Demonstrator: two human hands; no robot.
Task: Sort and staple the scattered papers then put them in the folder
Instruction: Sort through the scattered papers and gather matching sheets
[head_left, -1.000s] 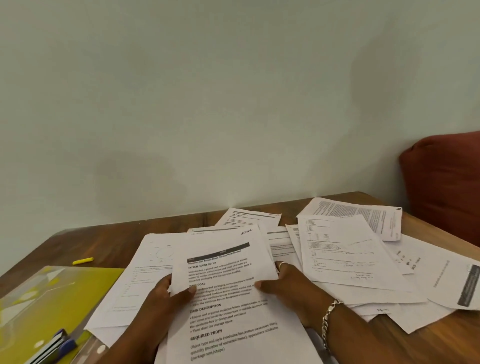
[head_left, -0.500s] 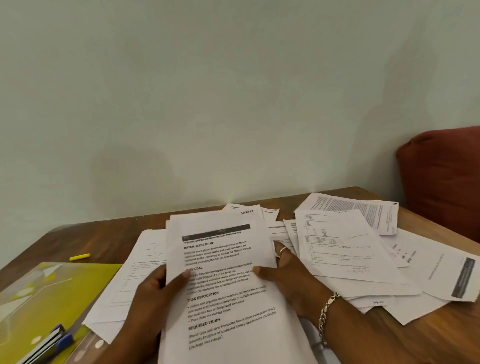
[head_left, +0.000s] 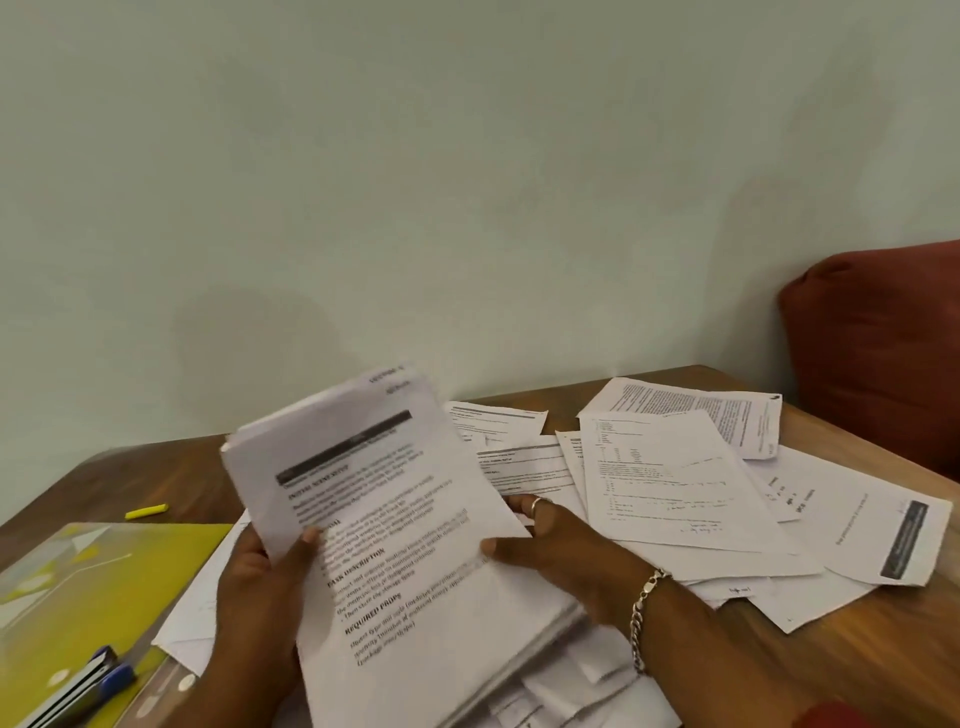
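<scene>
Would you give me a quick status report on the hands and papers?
Both hands, left and right, grip paper stack, raised. Loose sheets scattered at right. Yellow folder at left, nothing blocking.

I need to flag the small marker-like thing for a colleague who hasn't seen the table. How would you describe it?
On the wooden table, look to the left, just beyond the yellow-green folder. The yellow highlighter lies alone on bare wood, the only small yellow stick, apart from all the papers.

The stack (head_left: 395, 545) is motion-blurred, its bottom cut off; the left fingers (head_left: 311, 538) mostly hide behind it.
</scene>
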